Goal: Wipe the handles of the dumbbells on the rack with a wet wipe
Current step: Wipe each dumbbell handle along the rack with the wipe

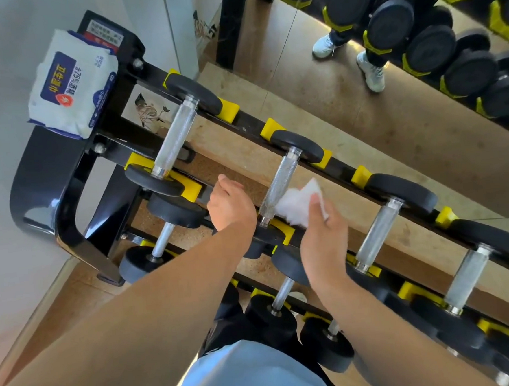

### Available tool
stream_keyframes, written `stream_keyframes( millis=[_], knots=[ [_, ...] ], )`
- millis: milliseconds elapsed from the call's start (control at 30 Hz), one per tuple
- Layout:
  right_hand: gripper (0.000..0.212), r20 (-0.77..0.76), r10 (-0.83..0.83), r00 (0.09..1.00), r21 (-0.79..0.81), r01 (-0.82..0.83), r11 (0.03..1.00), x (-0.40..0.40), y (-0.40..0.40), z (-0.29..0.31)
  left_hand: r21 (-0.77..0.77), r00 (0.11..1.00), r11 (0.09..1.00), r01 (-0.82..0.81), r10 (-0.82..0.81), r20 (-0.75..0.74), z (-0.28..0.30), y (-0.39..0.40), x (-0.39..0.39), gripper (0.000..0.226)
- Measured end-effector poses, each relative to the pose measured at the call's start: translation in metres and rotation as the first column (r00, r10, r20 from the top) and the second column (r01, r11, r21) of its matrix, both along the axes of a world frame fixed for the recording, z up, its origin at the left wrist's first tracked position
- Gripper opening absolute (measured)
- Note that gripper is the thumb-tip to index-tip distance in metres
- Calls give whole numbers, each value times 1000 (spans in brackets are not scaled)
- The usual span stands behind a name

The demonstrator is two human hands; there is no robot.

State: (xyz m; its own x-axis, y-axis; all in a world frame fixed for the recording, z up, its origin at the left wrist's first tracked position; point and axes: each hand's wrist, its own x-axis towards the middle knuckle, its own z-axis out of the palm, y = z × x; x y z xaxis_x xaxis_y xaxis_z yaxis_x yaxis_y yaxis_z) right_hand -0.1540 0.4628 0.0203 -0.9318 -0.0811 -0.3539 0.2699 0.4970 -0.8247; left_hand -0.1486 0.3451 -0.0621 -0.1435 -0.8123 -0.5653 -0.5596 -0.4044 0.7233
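Between the hands: the knurled handle of the second dumbbell on the top rail. Right hand pinches the wet wipe and presses it against that handle's right side. Left hand hangs loosely curled just left of it, holding nothing. Rack is far from done: handles further right of the right hand and on the lower rails below both hands look untouched. Can't tell whether the leftmost handle is wiped. Wipes pack sits up-left, well apart.
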Motion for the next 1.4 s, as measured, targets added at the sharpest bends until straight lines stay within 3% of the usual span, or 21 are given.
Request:
stream_keyframes(
  millis=[33, 100, 167, 200, 267, 300, 333, 467, 567, 667, 733, 933, 1000, 1100, 1200, 1267, 1333, 1400],
  knots=[
    [23, -103, 5, 995, -39, -9, 999, -5, -4, 6, 0, 1000, 1000, 2, -2, 1, 0, 0, 0, 56],
    [28, -274, 180, 945, -7, -189, 982, -16, -10, 9, -6, 1000, 1000, 4, -4, 5, 0, 1, 0, 56],
    [47, -345, 532, 773, 243, -474, 846, -28, -8, -9, -8, 1000, 1000, 3, -3, 5, 0, 1, 1, 56],
    [54, -321, 728, 606, 429, -592, 682, -36, -4, -24, -6, 1000, 1000, 3, -3, 4, -1, 1, 1, 57],
    [60, -147, 960, 237, 723, -637, 268, -49, 7, -49, 5, 1000, 1000, 2, -2, 2, -2, 0, 0, 57],
    [60, -55, 991, 121, 777, -618, 119, -54, 12, -55, 10, 1000, 1000, 0, 0, 1, -3, 0, 0, 57],
    [61, -5, 999, 49, 792, -609, 34, -59, 16, -57, 15, 1000, 1000, 0, 0, -1, -3, 0, -1, 56],
    [60, -23, 998, -61, 736, -677, -24, -80, 17, -46, 15, 1000, 1000, 4, -4, 5, -5, -1, -1, 56],
    [57, -58, 990, -128, 777, -629, -36, -94, 6, -45, 6, 1000, 1000, 17, -17, 6, -8, -2, -2, 59],
    [37, -101, 965, -242, 802, -593, -65, -101, -4, -59, -3, 1000, 1000, 17, -17, 15, -9, -2, -2, 59],
    [26, -176, 948, -264, 774, -632, -32, -106, -8, -61, -10, 1000, 1000, 23, -23, 19, -10, -2, -3, 59],
    [24, -243, 934, -261, 697, -717, -19, -110, -14, -57, -33, 999, 999, 39, -39, 24, -12, -3, -2, 60],
    [24, -218, 959, -183, 668, -744, 10, -116, -18, -55, -27, 999, 999, 41, -41, 20, -13, -3, -3, 62],
    [15, -250, 968, -28, 663, -733, 150, -127, -26, -52, -28, 999, 999, 40, -39, 14, -15, -3, -2, 61],
    [23, -338, 941, 26, 654, -713, 255, -124, -27, -52, -33, 999, 999, 40, -40, 11, -17, -4, -2, 60],
    [23, -293, 956, -3, 663, -721, 201, -112, -22, -51, -22, 999, 999, 42, -41, 11, -17, -4, -2, 58],
    [23, -159, 984, -79, 688, -724, 52, -99, -14, -58, -14, 999, 999, 43, -43, 14, -17, -4, -2, 58],
    [32, -94, 991, -100, 699, -715, -5, -88, -4, -66, -14, 999, 999, 47, -46, 20, -16, -5, -2, 57]
  ],
)
